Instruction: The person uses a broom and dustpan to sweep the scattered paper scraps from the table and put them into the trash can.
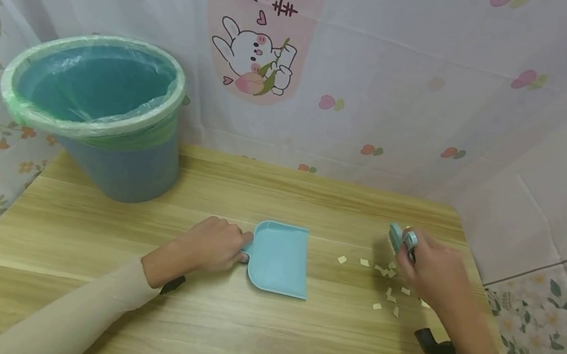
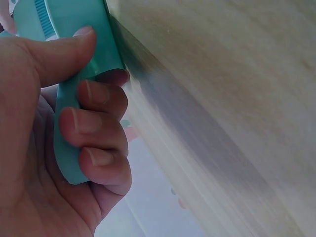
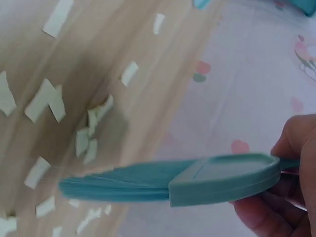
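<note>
A light blue dustpan (image 1: pixel 280 259) lies on the wooden table, its straight open edge facing right. My left hand (image 1: pixel 218 244) grips the handle (image 2: pixel 69 143), fingers curled round it and thumb on top. Over the right side of the table, my right hand (image 1: pixel 433 268) holds a small blue-green brush (image 3: pixel 222 180) by its handle. The brush bristles (image 3: pixel 113 182) hang above several scattered pale yellow paper scraps (image 1: pixel 388 295). Those scraps lie to the right of the dustpan, below and around the brush.
A blue bucket (image 1: pixel 125 171) with a clear green-edged liner stands at the table's back left. Behind the wooden table (image 1: pixel 219 336) hangs a printed white curtain (image 1: pixel 392 84). The table's right edge runs close beside my right hand.
</note>
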Demonstrator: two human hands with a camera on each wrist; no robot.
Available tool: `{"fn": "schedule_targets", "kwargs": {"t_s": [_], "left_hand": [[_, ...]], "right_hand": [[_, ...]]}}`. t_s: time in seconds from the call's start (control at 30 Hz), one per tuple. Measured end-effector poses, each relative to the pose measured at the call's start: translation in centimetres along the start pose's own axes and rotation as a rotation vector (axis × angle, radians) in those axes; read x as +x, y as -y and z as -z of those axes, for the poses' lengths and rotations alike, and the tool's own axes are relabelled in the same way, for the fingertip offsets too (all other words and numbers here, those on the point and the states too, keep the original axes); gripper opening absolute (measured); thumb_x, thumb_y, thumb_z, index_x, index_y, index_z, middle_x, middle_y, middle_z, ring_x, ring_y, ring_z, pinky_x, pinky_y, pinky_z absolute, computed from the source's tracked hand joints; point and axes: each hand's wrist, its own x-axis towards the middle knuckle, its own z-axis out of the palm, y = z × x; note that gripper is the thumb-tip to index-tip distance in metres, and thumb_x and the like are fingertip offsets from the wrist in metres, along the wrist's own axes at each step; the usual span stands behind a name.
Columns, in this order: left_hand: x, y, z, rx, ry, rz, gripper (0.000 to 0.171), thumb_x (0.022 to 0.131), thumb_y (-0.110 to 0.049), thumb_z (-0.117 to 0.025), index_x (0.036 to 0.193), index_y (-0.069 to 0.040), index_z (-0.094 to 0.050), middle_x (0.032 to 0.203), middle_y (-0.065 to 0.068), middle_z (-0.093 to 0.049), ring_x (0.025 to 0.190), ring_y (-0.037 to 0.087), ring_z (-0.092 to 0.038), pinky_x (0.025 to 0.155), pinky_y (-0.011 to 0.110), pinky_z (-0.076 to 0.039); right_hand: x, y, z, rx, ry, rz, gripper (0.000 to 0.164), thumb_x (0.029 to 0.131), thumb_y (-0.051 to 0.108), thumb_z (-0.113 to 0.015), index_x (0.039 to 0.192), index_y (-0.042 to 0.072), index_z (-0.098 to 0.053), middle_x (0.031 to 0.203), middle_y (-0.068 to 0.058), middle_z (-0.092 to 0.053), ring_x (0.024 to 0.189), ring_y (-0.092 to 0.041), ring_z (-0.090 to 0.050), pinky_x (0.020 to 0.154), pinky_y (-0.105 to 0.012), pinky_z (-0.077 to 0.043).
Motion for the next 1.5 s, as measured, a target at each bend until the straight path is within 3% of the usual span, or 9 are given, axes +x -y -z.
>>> {"fn": "schedule_targets", "kwargs": {"t_s": [0.17, 0.37, 0.63, 0.77, 0.9, 1.17, 1.27, 1.37, 1.5], "left_hand": [[-0.1, 0.0, -0.1, -0.006, -0.014, -0.005, 0.030, 0.108, -0.035, -0.069, 0.100, -0.007, -0.065, 0.078, 0.003, -0.062, 0.061, 0.017, -0.054, 0.059, 0.040, -0.053], [-0.1, -0.1, 0.0, -0.005, -0.003, 0.002, 0.030, 0.109, -0.036, -0.069, 0.100, -0.007, -0.065, 0.076, 0.002, -0.059, 0.060, 0.016, -0.052, 0.058, 0.039, -0.052], [0.1, -0.1, 0.2, 0.019, 0.003, 0.002, 0.031, 0.109, -0.037, -0.069, 0.101, -0.007, -0.065, 0.075, 0.001, -0.057, 0.059, 0.015, -0.051, 0.057, 0.038, -0.051], [0.1, 0.0, 0.1, 0.015, 0.009, 0.004, 0.031, 0.109, -0.036, -0.069, 0.101, -0.007, -0.065, 0.076, 0.002, -0.059, 0.060, 0.016, -0.052, 0.058, 0.038, -0.052], [0.2, 0.1, 0.1, 0.008, 0.014, 0.007, 0.031, 0.109, -0.036, -0.069, 0.100, -0.007, -0.064, 0.076, 0.002, -0.059, 0.061, 0.016, -0.054, 0.059, 0.038, -0.053], [0.1, 0.0, 0.1, -0.001, 0.014, 0.008, 0.031, 0.109, -0.037, -0.069, 0.099, -0.007, -0.064, 0.074, 0.000, -0.056, 0.060, 0.015, -0.050, 0.059, 0.038, -0.051], [0.1, 0.0, 0.1, 0.000, 0.015, 0.005, 0.031, 0.109, -0.037, -0.069, 0.099, -0.007, -0.064, 0.073, 0.000, -0.055, 0.060, 0.015, -0.049, 0.059, 0.037, -0.051], [0.1, 0.0, 0.1, 0.004, 0.017, 0.004, 0.031, 0.109, -0.036, -0.069, 0.100, -0.007, -0.064, 0.073, 0.000, -0.055, 0.060, 0.015, -0.050, 0.059, 0.037, -0.051], [0.1, 0.0, 0.1, 0.000, 0.015, 0.006, 0.031, 0.109, -0.036, -0.069, 0.101, -0.007, -0.065, 0.074, 0.000, -0.056, 0.060, 0.015, -0.050, 0.058, 0.038, -0.051]], "right_hand": [[0.1, 0.3, -1.3, -0.006, 0.038, -0.028, 0.034, 0.112, 0.033, -0.039, 0.091, 0.007, -0.047, 0.063, 0.008, -0.036, 0.050, -0.004, -0.025, 0.044, -0.026, -0.023], [0.4, 1.1, -2.4, 0.049, 0.078, -0.065, 0.013, 0.098, 0.014, -0.056, 0.094, 0.006, -0.046, 0.060, 0.012, -0.029, 0.049, -0.005, -0.024, 0.045, -0.029, -0.024], [1.6, 2.6, -2.8, 0.137, 0.084, -0.058, 0.005, 0.099, 0.009, -0.059, 0.101, 0.005, -0.056, 0.065, 0.007, -0.043, 0.050, -0.005, -0.032, 0.046, -0.028, -0.030], [2.2, 3.4, -2.7, 0.188, 0.096, -0.038, 0.012, 0.100, 0.009, -0.059, 0.111, 0.005, -0.059, 0.063, 0.011, -0.045, 0.051, -0.001, -0.031, 0.046, -0.026, -0.029], [2.5, 3.7, -2.7, 0.226, 0.083, -0.011, 0.013, 0.100, 0.010, -0.059, 0.112, 0.004, -0.061, 0.063, 0.012, -0.046, 0.051, 0.001, -0.030, 0.045, -0.024, -0.028], [2.5, 3.0, -1.8, 0.124, 0.080, -0.108, 0.012, 0.099, 0.011, -0.059, 0.105, 0.001, -0.061, 0.061, 0.001, -0.050, 0.048, -0.009, -0.039, 0.043, -0.032, -0.031], [2.4, 2.5, -1.8, 0.096, 0.044, -0.081, 0.012, 0.099, 0.011, -0.058, 0.105, 0.001, -0.059, 0.057, 0.000, -0.046, 0.044, -0.010, -0.036, 0.041, -0.032, -0.029], [2.4, 2.3, -2.1, 0.086, 0.008, -0.047, 0.013, 0.100, 0.013, -0.057, 0.108, 0.003, -0.059, 0.058, -0.004, -0.053, 0.043, -0.013, -0.040, 0.040, -0.034, -0.032], [2.6, 2.5, -2.8, 0.106, 0.019, 0.026, 0.017, 0.102, 0.017, -0.055, 0.113, 0.005, -0.060, 0.061, -0.003, -0.057, 0.046, -0.013, -0.044, 0.042, -0.034, -0.036]]}}
